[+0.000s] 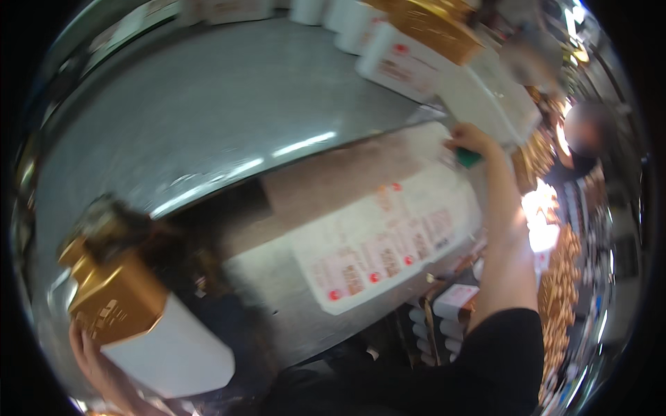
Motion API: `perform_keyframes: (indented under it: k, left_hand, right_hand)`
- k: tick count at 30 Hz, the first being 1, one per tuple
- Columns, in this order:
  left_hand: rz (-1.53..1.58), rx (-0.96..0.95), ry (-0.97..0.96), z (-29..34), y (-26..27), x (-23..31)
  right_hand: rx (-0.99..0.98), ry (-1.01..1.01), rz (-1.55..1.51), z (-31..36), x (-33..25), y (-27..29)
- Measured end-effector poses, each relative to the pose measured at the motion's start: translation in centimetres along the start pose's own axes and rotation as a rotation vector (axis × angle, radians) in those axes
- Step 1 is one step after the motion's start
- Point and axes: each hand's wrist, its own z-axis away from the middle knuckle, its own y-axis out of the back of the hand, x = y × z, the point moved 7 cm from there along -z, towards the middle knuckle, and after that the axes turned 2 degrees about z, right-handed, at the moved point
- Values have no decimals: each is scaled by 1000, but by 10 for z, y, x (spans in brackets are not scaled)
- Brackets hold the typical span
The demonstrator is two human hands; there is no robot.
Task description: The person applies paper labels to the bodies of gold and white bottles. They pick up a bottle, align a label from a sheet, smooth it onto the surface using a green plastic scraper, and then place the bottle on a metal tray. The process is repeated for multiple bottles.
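Note:
My left hand (87,350) is at the lower left, its fingers against the side of a tilted white carton (170,353) with a shiny gold top (121,298). Much of that hand is hidden by the carton. My right arm reaches far forward, and my right hand (473,141) is closed on a small flat green piece (468,159) whose kind I cannot make out. This hand is over the far right corner of a white printed sheet (326,243) with red round marks and gold print. The sheet lies flat on the metal table.
A wide grey metal surface (208,90) stretches across the back. White cartons with gold tops (430,31) stand at its far right. Several gold pieces (558,298) are stacked at the right, with people (586,132) behind. A dark blurred shape (111,222) is beside the left carton.

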Motion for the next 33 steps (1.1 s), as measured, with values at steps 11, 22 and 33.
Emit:
perform_keyframes:
  k: [11, 22, 33]
  left_hand:
    - [-322, -509, -835, 62, -86, 109]
    - [-387, -534, -713, 78, -79, 51]
    - [-233, -600, -694, 75, -68, 66]
  right_hand:
    - [635, -84, 293, 118, -40, 56]
    - [292, 483, -826, 312, -393, 64]
    - [8, 510, -1000, 299, -491, 4]
